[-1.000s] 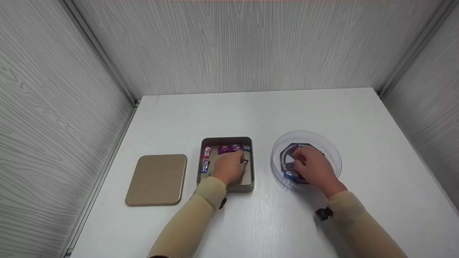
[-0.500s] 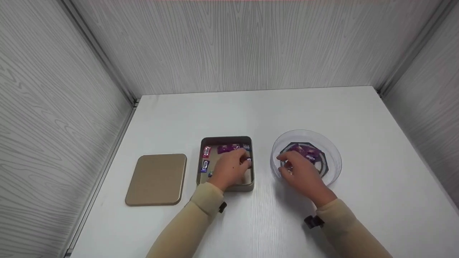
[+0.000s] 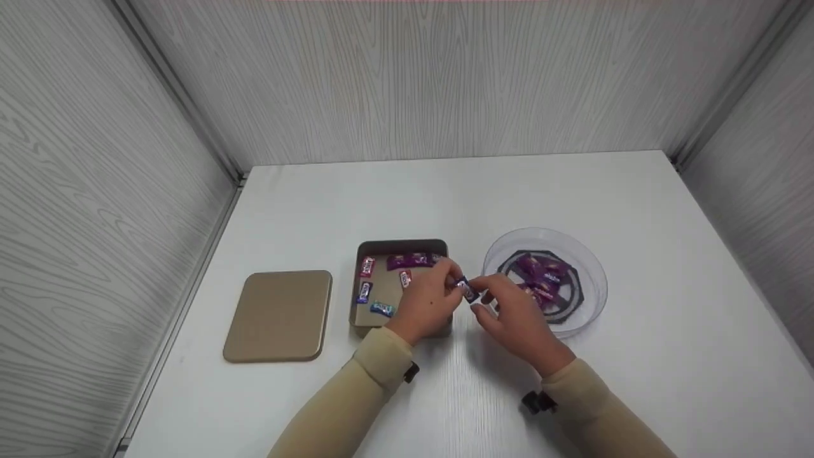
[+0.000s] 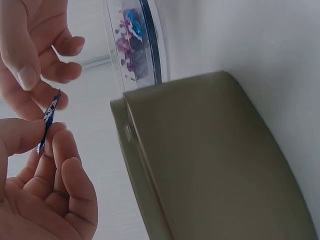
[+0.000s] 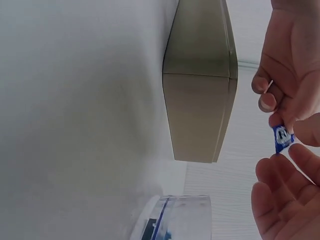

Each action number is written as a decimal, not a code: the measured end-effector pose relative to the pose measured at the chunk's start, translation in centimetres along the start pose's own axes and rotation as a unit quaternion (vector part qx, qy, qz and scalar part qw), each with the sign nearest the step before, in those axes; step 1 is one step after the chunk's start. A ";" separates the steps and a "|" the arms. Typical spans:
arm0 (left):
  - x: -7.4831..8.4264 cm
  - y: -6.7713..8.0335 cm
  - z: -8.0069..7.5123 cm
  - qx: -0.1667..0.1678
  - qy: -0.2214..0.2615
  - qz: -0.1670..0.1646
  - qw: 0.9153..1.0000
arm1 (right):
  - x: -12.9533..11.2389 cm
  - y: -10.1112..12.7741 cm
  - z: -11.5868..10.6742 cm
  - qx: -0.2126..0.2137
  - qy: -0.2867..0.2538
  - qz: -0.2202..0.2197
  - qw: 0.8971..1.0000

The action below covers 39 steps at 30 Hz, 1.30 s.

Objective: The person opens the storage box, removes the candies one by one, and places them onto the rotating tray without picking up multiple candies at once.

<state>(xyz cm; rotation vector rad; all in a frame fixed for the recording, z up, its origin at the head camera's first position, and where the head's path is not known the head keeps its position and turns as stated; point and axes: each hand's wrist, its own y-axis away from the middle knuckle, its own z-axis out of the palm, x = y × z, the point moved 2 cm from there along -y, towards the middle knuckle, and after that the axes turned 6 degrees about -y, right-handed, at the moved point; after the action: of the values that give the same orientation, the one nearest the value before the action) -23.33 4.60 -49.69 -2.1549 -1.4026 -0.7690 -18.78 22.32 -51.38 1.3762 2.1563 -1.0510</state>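
A white counter [image 3: 445, 197], boxed in by pale grey wood-grain panels, carries the scene. At its left lies a flat, tan rectangular metal lid [image 3: 278, 316] with rounded corners. Beside it, well apart from the lid, stands an open tan metal tin [image 3: 402, 245], shallow and rectangular, with several small wrapped sweets in red, purple and blue scattered over its floor. To the right sits a round clear plastic dish [image 3: 588, 280] with a dark octagonal ring on its base and a cluster of purple-wrapped sweets [image 3: 542, 278] in the middle.

A person in beige sleeves works between the two containers. The left hand [image 3: 429, 302] rests over the near right corner of the tin; the right hand [image 3: 515, 312] hovers just off the dish's left rim. Both meet above the gap between tin and dish, where a small sweet in a blue and white wrapper [image 3: 469, 292] is pinched between fingertips of both hands at once, the left gripping one end and the right the other. The wrist views show the wrapper [image 5: 282, 137] held edge-on [image 4: 48, 117] between thumb and forefinger on each side, clear of the counter, the remaining fingers loosely curled.
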 end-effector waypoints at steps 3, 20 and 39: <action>0.3 0.0 0.4 0.001 0.000 0.010 1.000 | 0.1 0.0 0.1 0.005 0.007 0.001 1.000; 0.8 0.4 1.7 -0.045 0.011 0.025 0.999 | 2.6 0.4 -1.3 -0.002 0.055 0.066 0.996; -0.6 0.3 1.5 -0.038 -0.005 0.026 0.999 | 8.5 0.5 -4.3 -0.057 0.178 0.170 0.968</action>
<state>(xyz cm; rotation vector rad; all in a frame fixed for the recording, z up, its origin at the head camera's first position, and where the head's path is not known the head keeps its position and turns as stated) -22.93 5.03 -51.17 -2.2465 -1.3367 -0.8053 -21.84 30.87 -54.35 1.9091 2.0639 -0.5764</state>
